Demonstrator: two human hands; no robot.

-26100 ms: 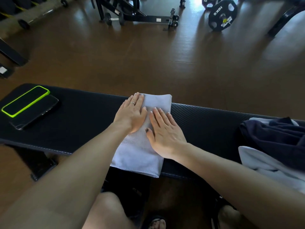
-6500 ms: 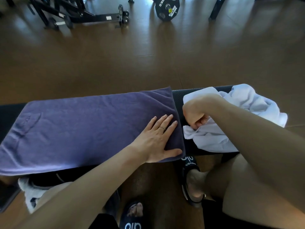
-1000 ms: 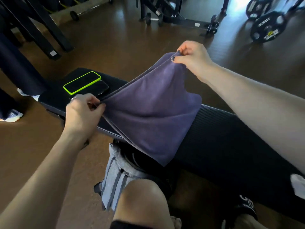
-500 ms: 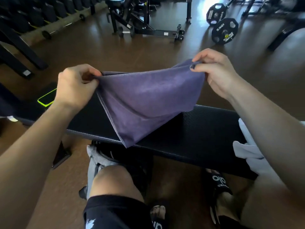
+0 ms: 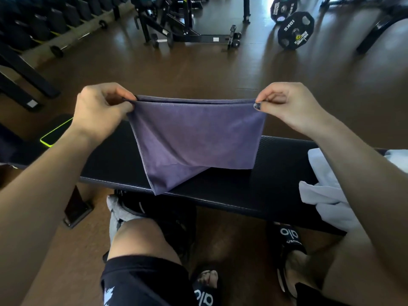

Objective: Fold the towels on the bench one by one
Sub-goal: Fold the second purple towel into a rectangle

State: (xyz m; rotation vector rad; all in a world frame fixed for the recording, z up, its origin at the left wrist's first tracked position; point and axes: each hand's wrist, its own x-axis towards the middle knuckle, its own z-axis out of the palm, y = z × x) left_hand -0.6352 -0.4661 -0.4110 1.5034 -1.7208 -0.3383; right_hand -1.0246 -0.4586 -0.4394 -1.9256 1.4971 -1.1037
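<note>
A purple towel (image 5: 194,138), doubled over, hangs in the air above the black bench (image 5: 273,173). My left hand (image 5: 99,109) pinches its top left corner and my right hand (image 5: 284,104) pinches its top right corner, so the upper edge is stretched level between them. The towel's lower part droops onto the bench pad, one corner reaching the front edge. A crumpled white towel (image 5: 326,186) lies on the right end of the bench, partly behind my right forearm.
A phone with a neon green case (image 5: 55,134) lies on the bench's left end. A grey bag (image 5: 119,215) sits on the floor under the bench by my knee. Weight plates (image 5: 295,30) and a rack frame (image 5: 187,29) stand on the brown floor beyond.
Both hands have drawn apart and levelled, pulling the towel's top edge straight. The towel has moved to the middle of the bench and hangs flatter than half a second ago.
</note>
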